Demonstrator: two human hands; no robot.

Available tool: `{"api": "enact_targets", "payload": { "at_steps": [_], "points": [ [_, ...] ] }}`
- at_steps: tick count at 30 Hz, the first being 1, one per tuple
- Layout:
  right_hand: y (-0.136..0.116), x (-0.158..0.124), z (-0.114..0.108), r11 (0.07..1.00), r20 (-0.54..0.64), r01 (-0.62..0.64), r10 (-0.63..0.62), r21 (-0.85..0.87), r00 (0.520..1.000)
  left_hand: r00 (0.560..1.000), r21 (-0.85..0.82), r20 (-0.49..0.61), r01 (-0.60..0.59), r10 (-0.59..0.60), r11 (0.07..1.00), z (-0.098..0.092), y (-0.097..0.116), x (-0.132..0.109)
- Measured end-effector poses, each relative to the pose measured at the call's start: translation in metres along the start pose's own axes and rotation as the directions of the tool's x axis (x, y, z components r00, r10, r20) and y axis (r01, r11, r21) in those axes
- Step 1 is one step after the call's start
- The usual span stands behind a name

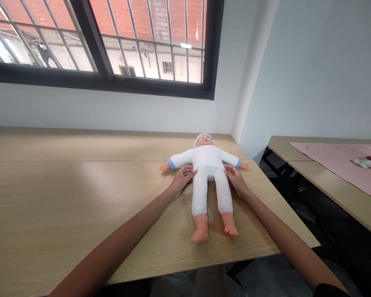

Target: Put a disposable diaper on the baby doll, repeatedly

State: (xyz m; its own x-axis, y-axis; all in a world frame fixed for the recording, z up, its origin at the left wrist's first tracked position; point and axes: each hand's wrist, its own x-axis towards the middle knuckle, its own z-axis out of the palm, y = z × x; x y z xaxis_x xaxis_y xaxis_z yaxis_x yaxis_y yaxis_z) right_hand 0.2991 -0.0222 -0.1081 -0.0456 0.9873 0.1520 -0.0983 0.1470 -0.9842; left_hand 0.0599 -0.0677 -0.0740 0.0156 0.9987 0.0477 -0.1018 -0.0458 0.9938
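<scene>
A baby doll [208, 159] lies on its back on the wooden table, head toward the wall, arms spread and bare feet toward me. It has a white body suit with blue cuffs and a white cap. My left hand [185, 176] holds the doll's hip on the left side, its thumb at the top of the leg. On the other side, my right hand [235, 178] grips the opposite hip. Parts of the fingers of both hands are hidden against the doll's sides.
The light wooden table [80, 198] runs along the wall beneath a barred window [154, 41]. Across a gap on the right stands another table [315, 175] with a pink cloth [334, 159]. A partly visible doll in pale clothing [367, 163] lies on that cloth.
</scene>
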Motion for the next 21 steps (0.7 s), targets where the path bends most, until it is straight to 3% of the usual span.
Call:
{"api": "enact_targets", "payload": {
  "at_steps": [6, 10, 15, 18, 21],
  "points": [
    [-0.005, -0.003, -0.003, 0.993, -0.04, -0.12, 0.12, 0.012, 0.992, 0.994, 0.004, -0.007, 0.105, -0.105, 0.994, -0.001, 0.006, -0.002],
    [-0.009, -0.005, -0.003, 0.981, -0.015, -0.188, 0.189, 0.052, 0.982, 0.993, 0.111, -0.027, 0.119, -0.116, 0.987, 0.003, 0.014, -0.005],
    [-0.003, -0.004, -0.004, 0.991, 0.008, -0.134, 0.134, 0.0, 0.991, 0.997, 0.252, 0.048, 0.051, -0.065, 0.967, 0.001, 0.015, -0.003],
    [-0.003, -0.004, -0.005, 0.994, 0.017, -0.082, 0.083, -0.077, 0.996, 0.999, 0.347, 0.04, 0.0, -0.015, 0.938, -0.002, 0.014, -0.002],
    [-0.006, -0.005, -0.007, 0.988, 0.053, -0.083, 0.09, -0.127, 0.995, 0.999, 0.404, 0.019, 0.021, -0.032, 0.915, -0.005, 0.014, -0.001]
  ]
}}
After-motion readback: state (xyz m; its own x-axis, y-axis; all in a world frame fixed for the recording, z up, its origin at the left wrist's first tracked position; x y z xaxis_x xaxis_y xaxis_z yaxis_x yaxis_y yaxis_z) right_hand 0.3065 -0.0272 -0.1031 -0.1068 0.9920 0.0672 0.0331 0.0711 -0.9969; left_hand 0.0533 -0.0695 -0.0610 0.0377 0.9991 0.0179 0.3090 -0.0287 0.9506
